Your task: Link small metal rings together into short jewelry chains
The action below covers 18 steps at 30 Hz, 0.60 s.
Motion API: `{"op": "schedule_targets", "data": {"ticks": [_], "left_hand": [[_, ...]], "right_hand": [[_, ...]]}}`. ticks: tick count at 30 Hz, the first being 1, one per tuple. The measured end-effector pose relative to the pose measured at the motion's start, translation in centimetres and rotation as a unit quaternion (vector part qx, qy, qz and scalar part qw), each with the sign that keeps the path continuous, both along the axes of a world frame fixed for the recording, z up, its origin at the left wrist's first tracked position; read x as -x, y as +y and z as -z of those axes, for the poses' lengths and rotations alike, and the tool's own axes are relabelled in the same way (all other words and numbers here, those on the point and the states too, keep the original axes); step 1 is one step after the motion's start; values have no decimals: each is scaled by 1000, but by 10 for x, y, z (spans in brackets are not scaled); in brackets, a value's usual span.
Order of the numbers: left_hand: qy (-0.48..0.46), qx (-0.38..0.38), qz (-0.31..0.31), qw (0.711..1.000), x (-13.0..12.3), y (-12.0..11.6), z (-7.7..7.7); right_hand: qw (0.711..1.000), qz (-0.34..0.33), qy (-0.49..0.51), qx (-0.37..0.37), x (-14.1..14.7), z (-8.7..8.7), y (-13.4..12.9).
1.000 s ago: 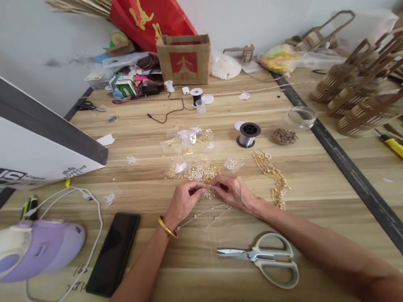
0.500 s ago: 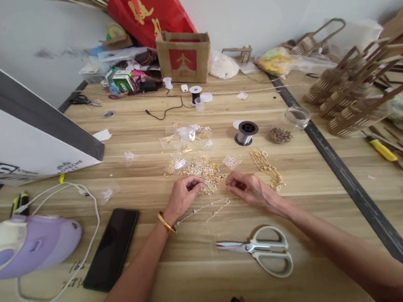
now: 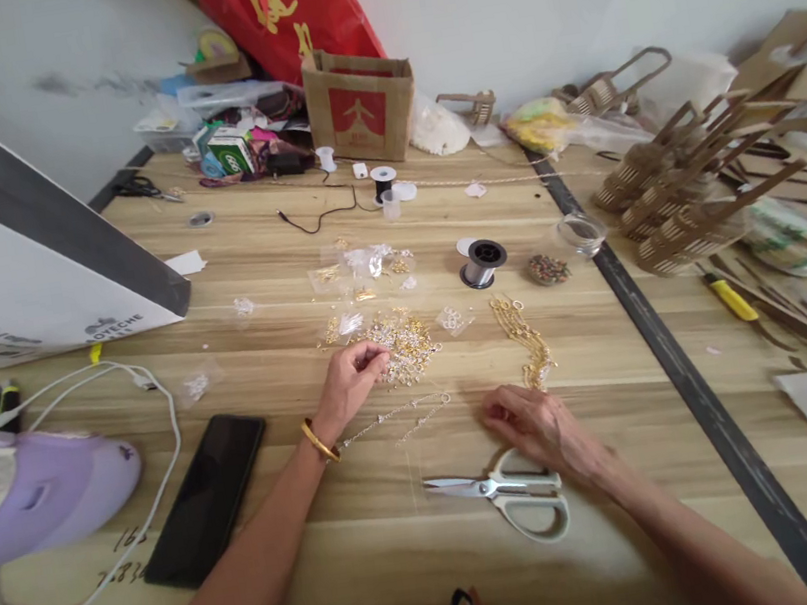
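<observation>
My left hand (image 3: 355, 378), a gold bangle at its wrist, is pinched at the left edge of a pile of small gold and silver beads (image 3: 406, 345); anything between its fingertips is too small to make out. A thin chain (image 3: 390, 414) lies just below that hand. My right hand (image 3: 532, 423) rests with curled fingers near the handles of the scissors (image 3: 528, 496), and what it may hold is hidden. Gold chains (image 3: 526, 340) lie above it. A small bag of rings (image 3: 455, 319) sits right of the beads.
A wire spool (image 3: 483, 263) and a container of coloured beads (image 3: 548, 269) stand beyond the hands. At left are a black phone (image 3: 206, 501), a purple device (image 3: 74, 488) with a white cable, and a large box (image 3: 20, 228). Woven baskets (image 3: 682, 190) stand at right.
My right hand has moved away from the beads, down towards the scissors' handles. My left hand stays by the pile, its fingers pinched. The whole view has shifted slightly.
</observation>
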<state>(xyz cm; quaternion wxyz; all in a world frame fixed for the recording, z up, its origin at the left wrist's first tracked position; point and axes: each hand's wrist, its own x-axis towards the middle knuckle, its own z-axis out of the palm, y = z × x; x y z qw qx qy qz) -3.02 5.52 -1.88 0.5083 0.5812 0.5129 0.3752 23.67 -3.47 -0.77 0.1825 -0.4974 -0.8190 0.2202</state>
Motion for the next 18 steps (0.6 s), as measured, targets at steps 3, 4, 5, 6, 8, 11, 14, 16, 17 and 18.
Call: {"op": "schedule_targets", "data": {"ticks": [3,4,5,6,8,11,14,16,17,18], "left_hand": [[-27,3,-26,999,2,2,-2],[-35,2,-32,999,2,2,-4],[-41,1,-35,999,3,3,-5],[-44,-1,-36,998,3,3,-6],[-37,-8,-30,999,3,3,-8],[-8,-18,-16,1000,3,3,-8],[5,-20,-9,1000,2,2,-6],[6,-19,-4,1000,2,2,-4],[7,-20,-2,1000,3,2,-4],[8,-20,-2,1000,3,2,-3]], "right_hand": [[1000,10,-1,1,-4,-1,-5],[1000,13,1,2,-5,-1,-6],[1000,17,4,5,-6,-1,-7],[1000,20,9,10,-6,-2,-8],[999,29,28,21,-6,-5,-8],[997,32,64,26,-4,-10,-9],[996,24,82,25,-1,-13,-10],[996,21,83,24,-1,-11,-10],[996,20,79,25,-2,-9,-11],[997,18,73,27,-2,-7,-11]]}}
